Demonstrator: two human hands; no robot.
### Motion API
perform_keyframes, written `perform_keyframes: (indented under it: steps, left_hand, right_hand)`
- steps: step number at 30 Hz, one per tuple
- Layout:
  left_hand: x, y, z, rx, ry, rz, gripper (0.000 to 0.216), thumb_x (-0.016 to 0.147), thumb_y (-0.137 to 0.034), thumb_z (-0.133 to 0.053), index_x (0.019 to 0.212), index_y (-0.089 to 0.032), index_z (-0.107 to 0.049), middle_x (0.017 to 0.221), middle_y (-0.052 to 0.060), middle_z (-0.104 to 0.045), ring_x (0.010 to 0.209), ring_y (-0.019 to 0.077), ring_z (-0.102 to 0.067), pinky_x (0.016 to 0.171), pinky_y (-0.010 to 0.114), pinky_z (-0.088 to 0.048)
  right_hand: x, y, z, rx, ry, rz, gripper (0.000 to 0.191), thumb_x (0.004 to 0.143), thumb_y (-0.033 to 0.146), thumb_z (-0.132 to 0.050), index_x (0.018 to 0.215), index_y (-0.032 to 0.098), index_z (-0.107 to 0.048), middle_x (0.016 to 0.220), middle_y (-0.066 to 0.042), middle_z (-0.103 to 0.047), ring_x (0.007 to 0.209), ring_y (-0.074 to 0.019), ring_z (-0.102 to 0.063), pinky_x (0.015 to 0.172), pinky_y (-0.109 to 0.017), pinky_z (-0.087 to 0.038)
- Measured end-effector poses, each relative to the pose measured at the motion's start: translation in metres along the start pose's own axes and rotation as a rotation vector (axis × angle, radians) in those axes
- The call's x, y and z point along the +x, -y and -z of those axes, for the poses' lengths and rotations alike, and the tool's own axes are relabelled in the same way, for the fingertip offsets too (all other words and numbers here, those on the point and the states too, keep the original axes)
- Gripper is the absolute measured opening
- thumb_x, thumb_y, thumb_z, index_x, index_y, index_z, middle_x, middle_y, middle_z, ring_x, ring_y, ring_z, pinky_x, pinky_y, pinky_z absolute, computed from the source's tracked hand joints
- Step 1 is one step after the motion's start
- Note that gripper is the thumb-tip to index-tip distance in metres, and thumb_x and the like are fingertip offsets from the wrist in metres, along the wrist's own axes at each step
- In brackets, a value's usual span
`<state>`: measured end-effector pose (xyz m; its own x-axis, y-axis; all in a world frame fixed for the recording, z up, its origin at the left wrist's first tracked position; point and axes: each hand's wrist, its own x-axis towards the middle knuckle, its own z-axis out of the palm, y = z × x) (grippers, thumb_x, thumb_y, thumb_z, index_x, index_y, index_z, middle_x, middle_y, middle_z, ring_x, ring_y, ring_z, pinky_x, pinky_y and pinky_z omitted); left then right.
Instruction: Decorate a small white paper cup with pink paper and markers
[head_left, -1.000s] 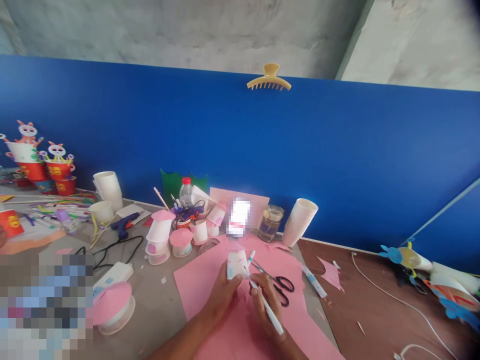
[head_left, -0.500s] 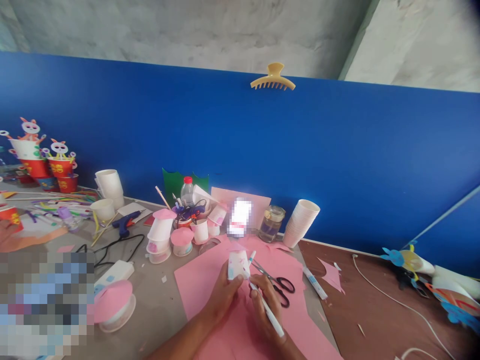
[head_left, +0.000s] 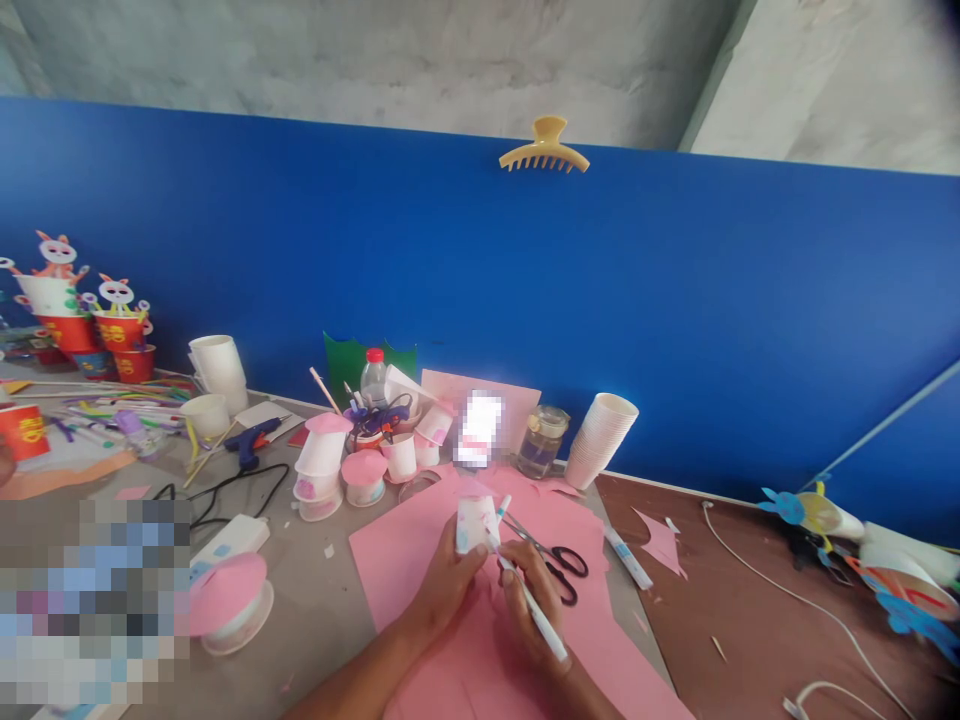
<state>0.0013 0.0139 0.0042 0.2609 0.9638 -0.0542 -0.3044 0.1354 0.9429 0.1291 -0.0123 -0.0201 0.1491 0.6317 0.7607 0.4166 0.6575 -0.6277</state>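
Left hand (head_left: pixel 448 590): clenched on small white cup (head_left: pixel 474 522), thumb and fingers round its lower part; cup has blue & pink spots.
Right hand (head_left: pixel 529 600): grasping white marker (head_left: pixel 536 615) pen-style, tip pointing up-left, at cup's right side, looks to touch.
Cup position: just above left hand's fingers, over pink sheet (head_left: pixel 409 570), between both hands' fingertips, close to person's front.
Writing: red cups (head_left: pixel 124 350) far left carry gold marks, too small to read; rabbit cut-outs stuck on top. No other legible text; blurred patch mid-table.
Surface: grey table (head_left: pixel 315 610) on left, brown table (head_left: pixel 750 620) on right, pink sheet across the join.
Near the hands: scissors (head_left: pixel 561 566) w/ black handles just right of right hand, on pink sheet; 2nd marker (head_left: pixel 628 558) beyond them, off the sheet's edge.
Back row: cups w/ pink tops (head_left: pixel 324 462), bottle w/ red cap (head_left: pixel 373 378), glass jar (head_left: pixel 541 442), leaning stack of white cups (head_left: pixel 600 440).
Left side: blue glue gun (head_left: pixel 251 440) w/ black cord, more white cups, straws.
Right side: white cable (head_left: pixel 787 598), pink scraps, blue & yellow paper figures at far edge.
Room: blue partition (head_left: pixel 712 300) behind tables, yellow hair clip (head_left: pixel 544 148) on its top edge, grey concrete wall above.
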Motion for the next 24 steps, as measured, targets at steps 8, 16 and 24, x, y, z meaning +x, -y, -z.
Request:
perform_keyframes:
  steps: [8, 16, 24]
  left_hand:
    - [-0.0006, -0.0031, -0.0013, 0.030, -0.001, -0.017, 0.033, 0.077, -0.037, -0.065, 0.105, -0.019, -0.059, 0.075, 0.000, -0.059, 0.076, 0.0166, -0.054, 0.072, 0.030, -0.043]
    - [-0.0021, -0.0072, -0.0022, 0.024, -0.004, -0.002, 0.031, 0.077, -0.036, -0.064, 0.102, -0.019, -0.059, 0.071, -0.001, -0.056, 0.071, 0.0152, -0.052, 0.067, 0.028, -0.042]
    - [-0.0004, -0.0042, -0.0017, 0.031, 0.003, 0.003, 0.030, 0.079, -0.032, -0.061, 0.105, -0.019, -0.056, 0.068, -0.003, -0.053, 0.066, 0.0126, -0.049, 0.064, 0.025, -0.040]
  right_hand:
    - [0.0036, 0.0010, 0.0032, 0.008, 0.022, 0.044, 0.014, 0.089, 0.020, -0.049, 0.099, 0.022, -0.058, 0.082, -0.003, -0.060, 0.072, -0.0162, -0.059, 0.063, -0.028, -0.049]
    - [0.0057, -0.0011, 0.0061, 0.001, 0.054, 0.035, 0.016, 0.087, 0.016, -0.047, 0.098, 0.021, -0.057, 0.082, -0.003, -0.060, 0.069, -0.0151, -0.059, 0.059, -0.027, -0.047]
    - [0.0036, -0.0054, 0.0038, 0.052, 0.010, -0.027, 0.015, 0.090, 0.021, -0.046, 0.097, 0.021, -0.059, 0.077, -0.002, -0.058, 0.069, -0.0161, -0.058, 0.060, -0.029, -0.045]
